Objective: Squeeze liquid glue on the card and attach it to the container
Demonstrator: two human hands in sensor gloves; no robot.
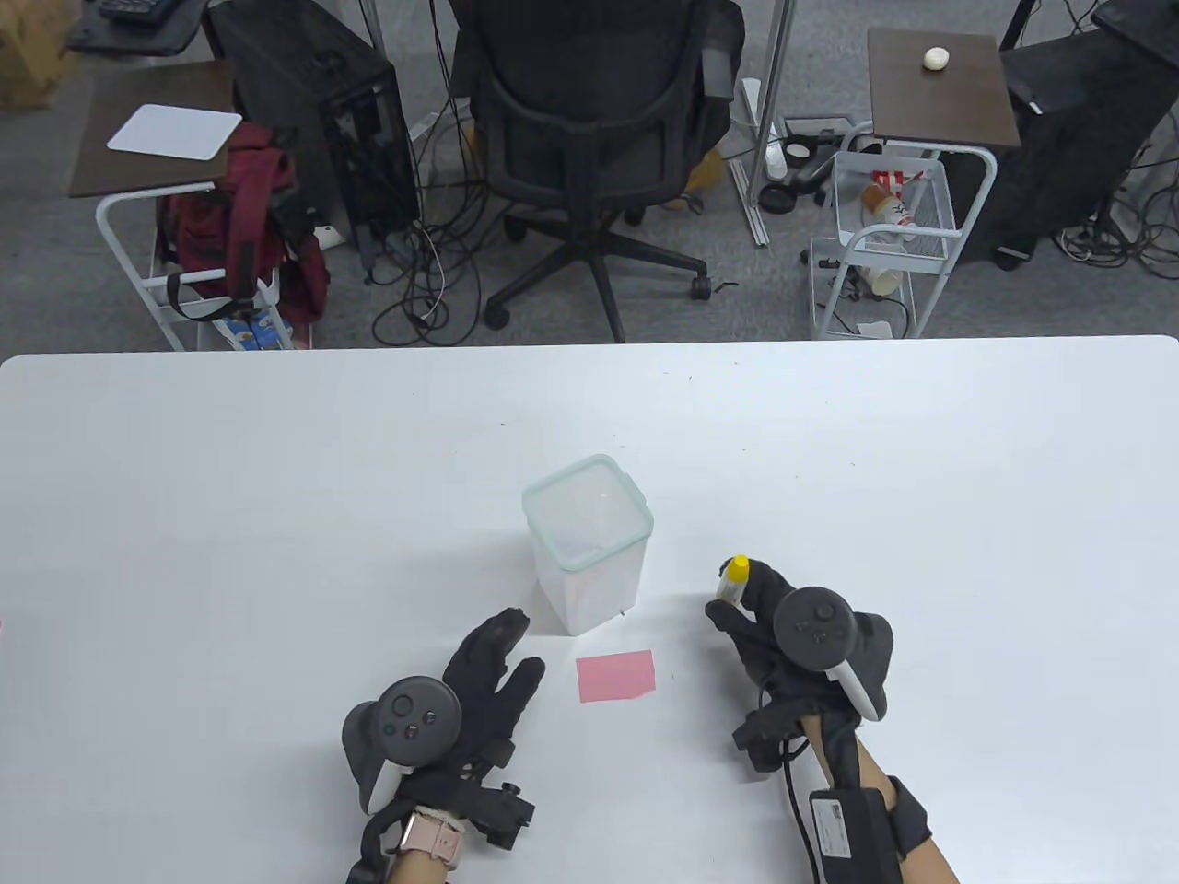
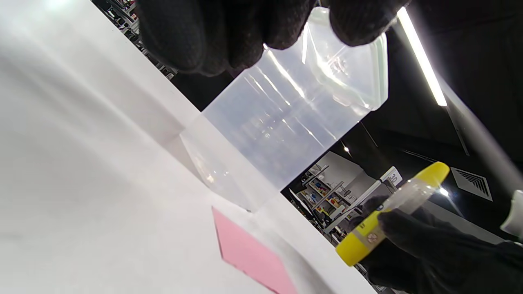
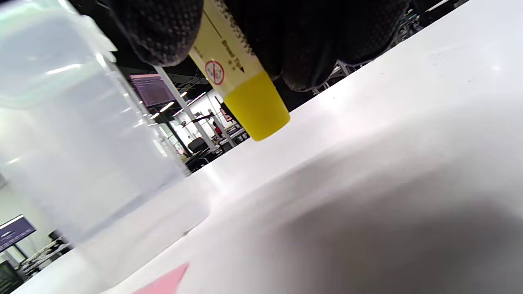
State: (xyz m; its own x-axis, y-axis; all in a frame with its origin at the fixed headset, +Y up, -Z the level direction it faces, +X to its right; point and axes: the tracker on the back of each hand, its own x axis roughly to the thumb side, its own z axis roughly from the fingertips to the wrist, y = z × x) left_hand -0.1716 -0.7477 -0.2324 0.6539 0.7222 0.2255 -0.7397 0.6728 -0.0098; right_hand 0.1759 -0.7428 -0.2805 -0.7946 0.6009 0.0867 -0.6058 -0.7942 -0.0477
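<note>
I hold the glue tube (image 1: 734,579) in my right hand (image 1: 783,635), the grip wrapped around its clear mid-body and clear of the surface (image 1: 276,516); one yellow end (image 1: 738,564) points up and away in the table view, and the other yellow end (image 3: 257,110) hangs below the fingers in the right wrist view. I cannot tell which end is the cap. I judge this hold leaves both ends free for uncapping and later squeezing. The pink card (image 1: 615,676) lies flat on the surface, just in front of the translucent container (image 1: 589,543) and between my hands, which exposes its upper face for glue. My left hand (image 1: 479,672) rests beside the card with the grip loose and holding nothing, fingers extended toward the container base, probably to steady the card or assist with the cap.
</note>
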